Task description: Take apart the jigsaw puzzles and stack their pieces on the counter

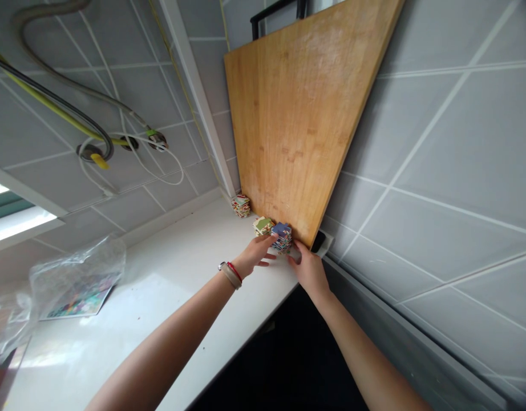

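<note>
A stack of puzzle pieces with a blue piece on top (282, 231) stands on the white counter. My left hand (259, 252) is at its left side, thumb by the stack and the other fingers stretched out apart below it. To the right, my right hand (308, 265) has its thumb and fingertips parted beside the stack; whether they touch it I cannot tell. Just behind my left hand is a stack with a green piece on top (263, 225). A third stack of puzzle pieces (241, 205) sits farther back by the corner.
A large wooden board (295, 131) leans against the tiled wall behind the stacks. On the left, a clear plastic bag (81, 262) covers a colourful printed sheet (81, 295) on the white counter (169, 302). Hoses and cables (96, 134) run along the left wall.
</note>
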{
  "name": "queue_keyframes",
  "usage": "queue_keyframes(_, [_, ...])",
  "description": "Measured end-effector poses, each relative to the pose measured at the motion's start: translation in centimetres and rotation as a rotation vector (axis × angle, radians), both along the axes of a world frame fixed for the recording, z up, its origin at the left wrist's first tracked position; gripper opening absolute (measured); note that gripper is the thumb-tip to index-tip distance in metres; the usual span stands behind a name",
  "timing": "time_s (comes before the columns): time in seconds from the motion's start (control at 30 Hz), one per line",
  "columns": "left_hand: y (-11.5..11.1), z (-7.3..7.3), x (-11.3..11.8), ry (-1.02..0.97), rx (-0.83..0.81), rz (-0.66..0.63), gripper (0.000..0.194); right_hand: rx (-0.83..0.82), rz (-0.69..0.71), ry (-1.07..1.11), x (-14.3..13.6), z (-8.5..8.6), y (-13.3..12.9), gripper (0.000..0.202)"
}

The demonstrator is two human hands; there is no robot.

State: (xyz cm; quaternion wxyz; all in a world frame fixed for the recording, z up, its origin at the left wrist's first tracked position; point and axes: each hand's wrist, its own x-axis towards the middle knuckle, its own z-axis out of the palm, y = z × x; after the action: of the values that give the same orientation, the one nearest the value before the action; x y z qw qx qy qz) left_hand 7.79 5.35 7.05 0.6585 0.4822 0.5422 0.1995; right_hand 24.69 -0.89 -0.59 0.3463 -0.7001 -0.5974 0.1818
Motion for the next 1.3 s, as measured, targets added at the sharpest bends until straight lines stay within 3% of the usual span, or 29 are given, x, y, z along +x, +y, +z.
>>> queue_keyframes(0.17, [0.1, 1.2, 0.0, 0.16, 0.085, -0.062, 0.063, 0.015, 0.021, 0.014, 0.0, 0.0, -0.2, 0.056])
queue_keyframes(0.3, [0.7, 1.0, 0.7, 0.041, -0.071, -0.052, 0.065, 0.013, 0.014, -0.015, -0.2, 0.0, 0.4, 0.056])
queue_keyframes(0.47, [1.6, 0.5, 1.4, -0.051, -0.196, 0.044, 0.053, 0.01, 0.002, -0.04, -0.4, 0.2, 0.9, 0.044])
queue_keyframes(0.73, [1.4, 0.7, 1.5, -0.094, -0.223, 0.084, 0.04, -0.044, -0.077, -0.096, -0.7, 0.5, 0.5, 0.042])
queue_keyframes(0.93, [1.1, 0.6, 1.4, -0.116, -0.232, 0.111, 0.033, -0.026, -0.045, -0.091, -0.6, 0.6, 0.2, 0.038])
queue_keyframes(1.13, [-0.3, 0.1, 0.3, -0.146, -0.234, 0.15, 0.042, -0.023, 0.047, -0.058, -0.6, 0.3, -0.4, 0.042])
queue_keyframes(1.3, [-2.4, 0.2, -2.7, -0.164, -0.233, 0.203, 0.047, -0.05, 0.175, -0.058, -2.7, 0.5, -1.0, 0.039])
